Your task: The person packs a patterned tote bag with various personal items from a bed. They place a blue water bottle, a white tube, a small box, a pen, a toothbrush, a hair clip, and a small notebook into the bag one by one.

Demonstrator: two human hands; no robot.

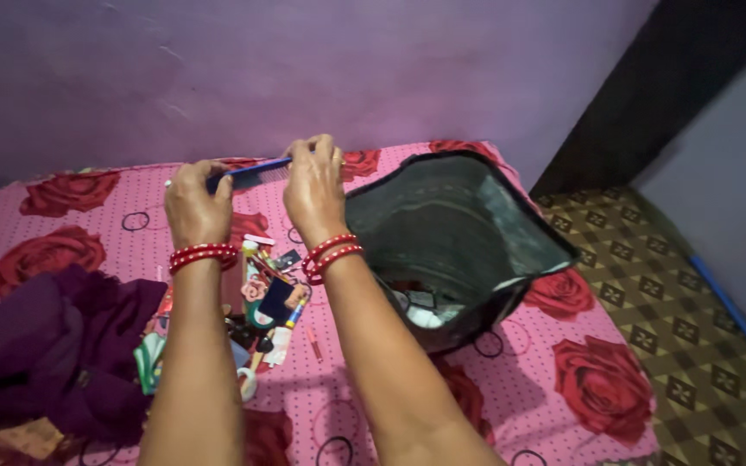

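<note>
1. Both hands are raised above the bed, holding one blue comb level between them.
2. The left hand pinches its left end; the right hand grips its right end.
3. An open dark bag stands just right; small clutter lies below.

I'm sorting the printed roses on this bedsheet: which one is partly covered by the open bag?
The rose at the bag's right edge, near the floor; the other roses lie clear of it.

1 open pouch stands right of centre on the rose-print bedsheet, dark grey inside with black edges, small white items at its bottom. Small flat packets, green, white and dark blue, lie heaped at lower centre-left.
</note>
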